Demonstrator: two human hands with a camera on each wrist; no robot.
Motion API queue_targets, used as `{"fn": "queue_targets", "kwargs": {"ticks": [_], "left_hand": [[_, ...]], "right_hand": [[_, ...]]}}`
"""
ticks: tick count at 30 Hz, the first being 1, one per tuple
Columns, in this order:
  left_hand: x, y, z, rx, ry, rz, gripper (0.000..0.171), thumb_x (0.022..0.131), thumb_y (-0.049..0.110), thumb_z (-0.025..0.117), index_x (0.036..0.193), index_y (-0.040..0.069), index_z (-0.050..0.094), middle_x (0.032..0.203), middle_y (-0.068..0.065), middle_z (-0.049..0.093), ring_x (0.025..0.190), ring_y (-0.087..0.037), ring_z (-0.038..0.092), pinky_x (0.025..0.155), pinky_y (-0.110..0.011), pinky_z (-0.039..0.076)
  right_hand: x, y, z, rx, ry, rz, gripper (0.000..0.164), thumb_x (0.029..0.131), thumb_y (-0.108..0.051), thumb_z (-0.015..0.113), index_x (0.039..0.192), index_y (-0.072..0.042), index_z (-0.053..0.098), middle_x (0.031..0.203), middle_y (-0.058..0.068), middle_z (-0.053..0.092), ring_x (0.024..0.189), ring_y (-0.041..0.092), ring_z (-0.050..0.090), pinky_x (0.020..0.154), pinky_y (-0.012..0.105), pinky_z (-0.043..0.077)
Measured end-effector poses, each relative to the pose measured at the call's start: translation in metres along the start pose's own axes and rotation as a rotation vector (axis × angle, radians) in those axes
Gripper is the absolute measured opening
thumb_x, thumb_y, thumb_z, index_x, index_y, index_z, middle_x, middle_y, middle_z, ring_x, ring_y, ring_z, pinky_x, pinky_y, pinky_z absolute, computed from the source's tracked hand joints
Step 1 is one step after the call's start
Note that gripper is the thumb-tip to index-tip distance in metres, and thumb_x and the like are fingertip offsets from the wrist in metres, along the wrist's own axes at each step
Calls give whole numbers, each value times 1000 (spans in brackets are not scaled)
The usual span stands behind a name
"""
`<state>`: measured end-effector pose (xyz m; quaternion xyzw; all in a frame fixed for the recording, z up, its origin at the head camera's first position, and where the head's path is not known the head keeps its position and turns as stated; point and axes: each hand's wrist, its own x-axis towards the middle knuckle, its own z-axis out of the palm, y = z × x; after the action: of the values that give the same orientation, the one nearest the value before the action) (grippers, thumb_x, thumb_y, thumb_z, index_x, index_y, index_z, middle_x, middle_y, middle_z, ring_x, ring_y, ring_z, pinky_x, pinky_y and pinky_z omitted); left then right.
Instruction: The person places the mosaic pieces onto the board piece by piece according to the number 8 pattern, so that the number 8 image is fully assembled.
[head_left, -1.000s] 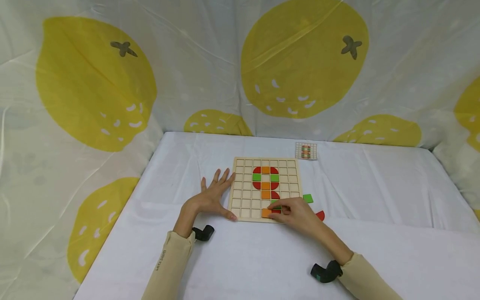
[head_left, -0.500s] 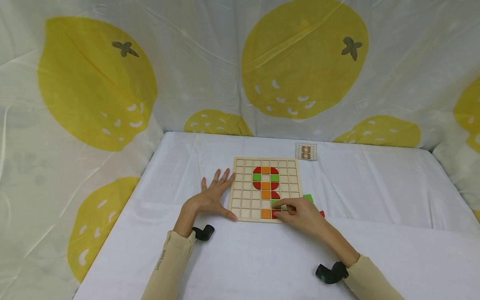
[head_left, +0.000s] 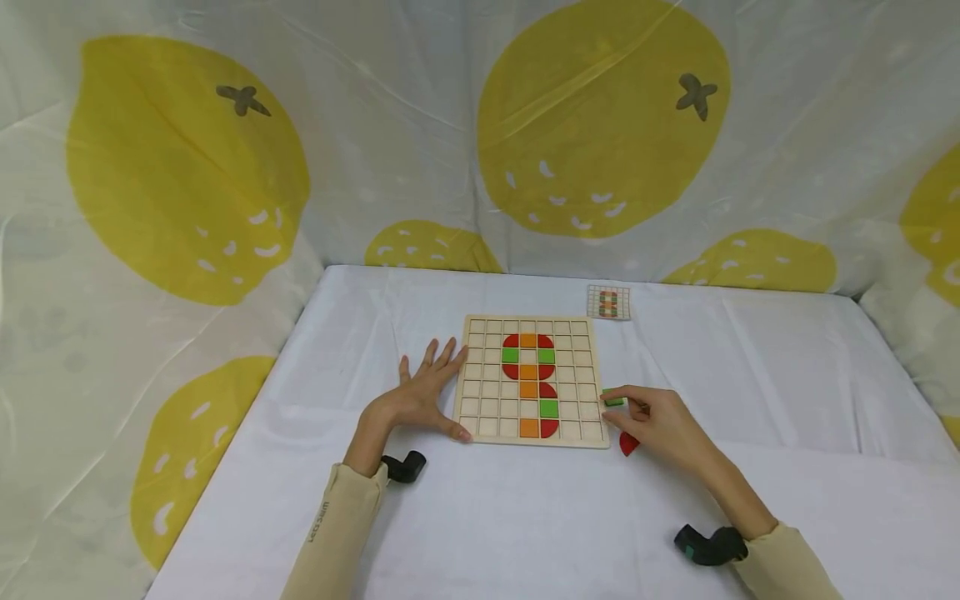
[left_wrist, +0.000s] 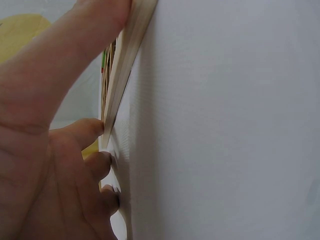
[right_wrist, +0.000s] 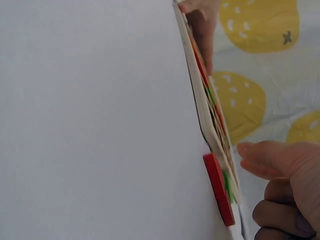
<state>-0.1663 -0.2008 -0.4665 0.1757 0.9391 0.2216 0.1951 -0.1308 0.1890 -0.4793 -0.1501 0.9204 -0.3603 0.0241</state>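
Note:
A square wooden grid board (head_left: 487, 396) lies on the white cloth, with red quarter-round, green and orange square tiles forming a pattern in its cells. My left hand (head_left: 420, 394) is spread at the board's left side, fingertips on the edge and thumb at the near left corner. Past the right edge, my right hand (head_left: 660, 425) hovers with thumb and index finger apart and nothing between them. Just under its index finger lies a loose green square tile (head_left: 613, 402), partly covered. A loose red quarter-round tile (right_wrist: 219, 190) rests beside the board, partly hidden by this hand in the head view.
A small pattern card (head_left: 609, 302) with a printed grid lies behind the board's far right corner. White cloth covers the table (head_left: 525, 525). A curtain (head_left: 397, 167) with printed lemons hangs behind and at the left.
My right hand has left the orange tile in the near row and moved right, off the board to the loose green tile. The left hand stays at the board's edge.

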Motion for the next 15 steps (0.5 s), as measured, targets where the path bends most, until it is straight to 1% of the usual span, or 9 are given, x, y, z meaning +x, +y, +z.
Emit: {"fn": "queue_targets", "kwargs": {"ticks": [4,8,10,12,15], "left_hand": [[0,-1,0,-8,4,5,141,64,54,96,168,18,8,176,-8,-8,161,-37,-18,118,-78,-14],[0,0,0,-11,5,6,141,64,54,96,168,17,9,176,-8,-7,161,-38,-17,118,-78,-14],[0,0,0,-14,6,7,141,64,53,96,168,17,9,176,-9,-7,161,-38,-17,118,-78,-14],[0,0,0,-16,7,8,141,64,53,97,168,17,9,176,-9,-7,161,-38,-17,118,-78,-14],[0,0,0,-17,6,8,141,64,53,97,168,17,9,176,-9,-8,161,-38,-18,118,-78,-15]], "right_hand": [[-2,9,-12,-11,3,13,24,88,-18,83,112,-16,77,60,-8,33,58,4,32,55,23,31],[-3,17,-21,17,-10,-2,23,87,-17,84,109,-16,78,62,-9,34,59,3,33,57,23,32],[-3,21,-25,48,-37,-13,23,86,-17,85,108,-16,79,62,-9,34,59,3,34,56,23,33],[-3,26,-28,83,-81,-19,24,86,-20,85,108,-16,78,62,-9,34,59,2,33,55,23,33],[-3,35,-31,141,-151,-30,26,85,-24,86,108,-17,78,63,-9,31,59,1,31,58,23,35]]}}
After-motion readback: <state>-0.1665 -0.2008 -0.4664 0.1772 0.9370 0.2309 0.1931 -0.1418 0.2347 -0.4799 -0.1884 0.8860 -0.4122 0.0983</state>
